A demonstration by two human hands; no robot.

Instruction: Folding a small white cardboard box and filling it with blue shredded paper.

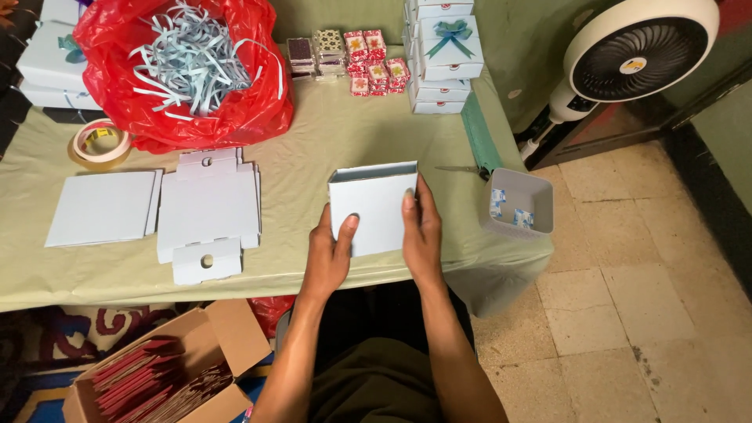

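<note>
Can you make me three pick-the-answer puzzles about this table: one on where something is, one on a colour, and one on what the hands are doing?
1. Where is the roll of tan tape?
A. beside the red plastic bag
B. inside the small grey tray
C. on the floor

2. What colour is the bow on the stacked boxes?
A. yellow
B. teal
C. black

3. The pale blue cardboard box is:
A. lying untouched
B. held by both hands
C. inside the bag

Answers: 1 A, the tape lies next to the bag; 2 B, the ribbon looks teal; 3 B, left hand and right hand grip it.
</note>
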